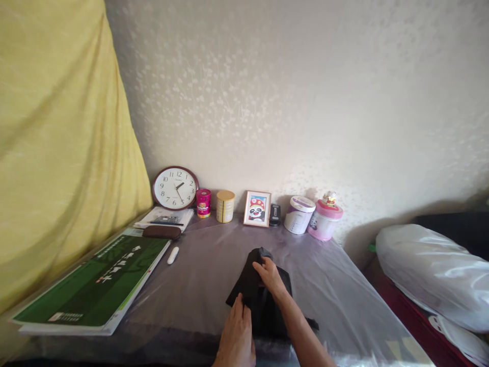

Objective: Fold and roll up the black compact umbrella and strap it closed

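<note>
A dark black fabric item (263,308), partly folded, lies at the front of the table, and its exact kind is hard to make out. My right hand (270,278) reaches across it and pinches the fabric near its far end, where a greyish tip sticks out. At the near left edge, my left hand (237,329) has its fingers pressed together on the fabric. A short black strap or end (312,323) pokes out on the right, beyond my right forearm.
On the left lie a green book (103,278), a brown case (162,232) and a white stick-shaped object (173,255). Along the wall stand a clock (175,187), a pink can (204,203), a yellow-lidded can (225,207), a panda picture frame (257,209) and two tubs (300,216).
</note>
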Available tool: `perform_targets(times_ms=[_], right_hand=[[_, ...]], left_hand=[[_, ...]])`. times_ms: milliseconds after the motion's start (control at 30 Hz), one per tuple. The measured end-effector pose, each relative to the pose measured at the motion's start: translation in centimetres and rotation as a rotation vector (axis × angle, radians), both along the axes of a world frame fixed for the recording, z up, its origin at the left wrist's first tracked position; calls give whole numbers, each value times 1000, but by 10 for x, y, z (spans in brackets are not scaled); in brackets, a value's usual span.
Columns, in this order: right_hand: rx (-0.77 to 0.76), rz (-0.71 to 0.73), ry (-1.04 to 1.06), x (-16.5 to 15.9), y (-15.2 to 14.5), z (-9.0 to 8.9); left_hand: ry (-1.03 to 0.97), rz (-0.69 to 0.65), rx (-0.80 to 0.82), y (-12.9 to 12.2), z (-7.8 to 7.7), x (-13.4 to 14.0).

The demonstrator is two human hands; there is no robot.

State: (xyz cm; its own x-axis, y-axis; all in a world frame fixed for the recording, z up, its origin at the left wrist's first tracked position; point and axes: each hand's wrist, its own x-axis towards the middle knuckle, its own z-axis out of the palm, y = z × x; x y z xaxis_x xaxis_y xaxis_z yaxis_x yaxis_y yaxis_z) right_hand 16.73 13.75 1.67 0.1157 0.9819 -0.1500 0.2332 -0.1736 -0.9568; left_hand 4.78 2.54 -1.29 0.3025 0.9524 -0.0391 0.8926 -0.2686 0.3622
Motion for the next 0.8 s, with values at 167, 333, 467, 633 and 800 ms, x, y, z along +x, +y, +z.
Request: perform_targets(times_ms=[167, 333, 467, 633, 800], right_hand=[[-23, 89, -124, -5, 4, -6], [5, 231, -173, -5, 1, -5], [48, 321, -218, -4, -4, 0], [176, 389, -381, -8, -13, 8], [356, 459, -567, -10, -31, 14]], left_hand=[[-35, 13, -5, 1, -1, -6], [-100, -38, 59, 0, -21, -25], [-122, 4, 280, 0, -15, -26], [-148, -93, 446, 5, -1, -16], [-177, -71, 382, 11, -24, -15]])
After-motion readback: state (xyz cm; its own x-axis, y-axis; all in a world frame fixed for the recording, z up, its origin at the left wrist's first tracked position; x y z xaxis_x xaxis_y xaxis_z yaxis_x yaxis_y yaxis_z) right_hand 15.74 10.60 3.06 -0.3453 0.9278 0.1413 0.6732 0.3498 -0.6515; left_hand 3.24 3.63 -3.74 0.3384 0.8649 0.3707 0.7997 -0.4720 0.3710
